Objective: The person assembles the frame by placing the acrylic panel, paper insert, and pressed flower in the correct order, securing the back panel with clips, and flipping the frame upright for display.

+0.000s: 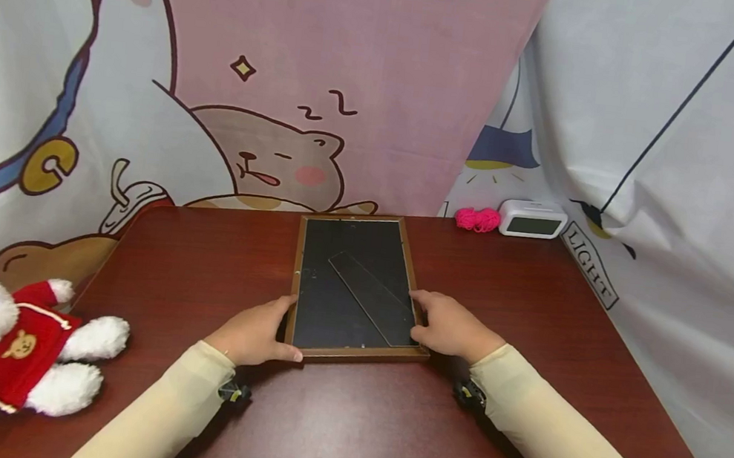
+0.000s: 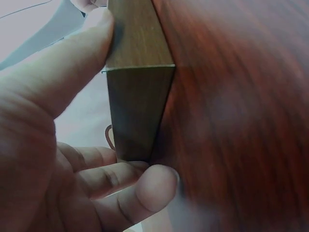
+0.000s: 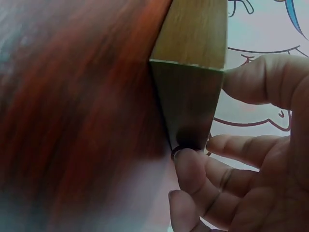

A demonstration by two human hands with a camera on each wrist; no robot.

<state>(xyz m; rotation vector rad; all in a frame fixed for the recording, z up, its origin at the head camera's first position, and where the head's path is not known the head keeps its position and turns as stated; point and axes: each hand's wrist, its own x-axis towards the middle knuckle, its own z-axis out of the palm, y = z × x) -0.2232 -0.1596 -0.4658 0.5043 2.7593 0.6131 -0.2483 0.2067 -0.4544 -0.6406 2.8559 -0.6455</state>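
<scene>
A picture frame (image 1: 321,314) with a brown wooden rim lies back up on the table, showing its black backing board and a flat easel leg (image 1: 369,300) set slantwise across it. At its near left corner, my left hand (image 1: 257,333) grips the rim, thumb on the near edge and fingers along the left side. My right hand (image 1: 453,328) holds the right side close to the near right corner, its thumb at the top of the rim. Both wrist views show the wooden rim (image 2: 137,34) close up, with fingertips against its side. The frame's front is hidden.
Left of the frame, a white plush bear (image 1: 64,387) in a red top sits by the table edge. Pink yarn (image 1: 478,220) and a white digital clock (image 1: 532,220) stand at the back right. A printed curtain (image 1: 416,77) hangs behind the reddish-brown table (image 1: 346,428).
</scene>
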